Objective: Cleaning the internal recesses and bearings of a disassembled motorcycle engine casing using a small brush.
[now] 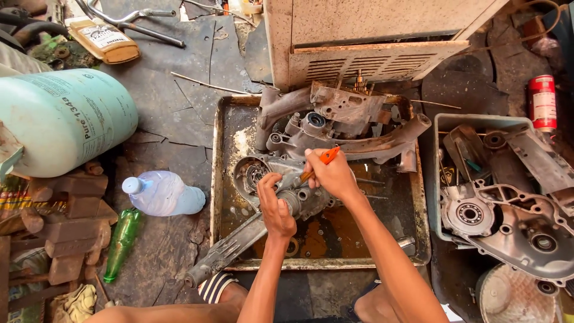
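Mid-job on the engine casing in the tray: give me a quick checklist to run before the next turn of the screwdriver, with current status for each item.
1. Right hand grips the orange-handled screwdriver: ok.
2. Left hand steadies the engine casing: ok, it rests on the casing's top.
3. Screwdriver tip seated in a fastener: cannot tell, the hands hide the tip.
4. Casing sits inside the metal tray: ok, though its long arm overhangs the front left corner.
5. Tray floor dry: not ok, brown oily liquid pools under the casing.
6. Spare parts kept apart: ok, the other casings lie in the grey bin at the right.
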